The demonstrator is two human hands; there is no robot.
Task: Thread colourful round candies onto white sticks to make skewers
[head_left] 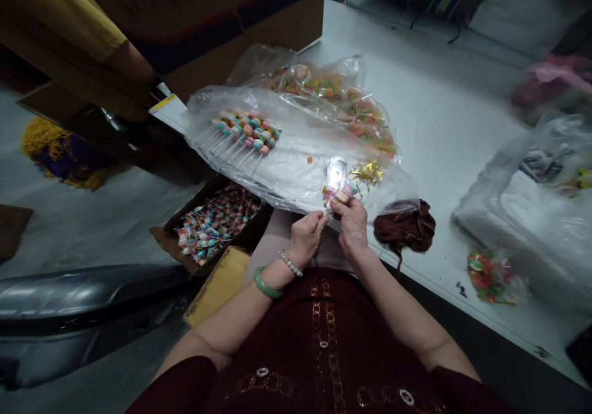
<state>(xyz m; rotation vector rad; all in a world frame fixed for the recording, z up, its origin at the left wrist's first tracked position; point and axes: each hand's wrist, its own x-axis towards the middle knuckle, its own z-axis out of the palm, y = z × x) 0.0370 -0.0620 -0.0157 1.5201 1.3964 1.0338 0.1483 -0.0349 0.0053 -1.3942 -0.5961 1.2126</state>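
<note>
Close to the table's front edge, my right hand is closed around a candy skewer with pastel candies. My left hand pinches the skewer's lower end, its fingertips touching those of the right; exactly what lies between them is partly hidden. Just beyond the fingers is a stack of shiny clear wrappers. Gold twist ties lie in a loose pile to the right of it. On the plastic sheet, one small orange candy sits alone. Several unwrapped candy skewers rest in rows at the left.
Bags of gummy candies lie behind the sheet. Below left, a carton holds many wrapped skewers. Brown cloth and plastic packs are at the right. Another person's sleeve shows beside a large cardboard box.
</note>
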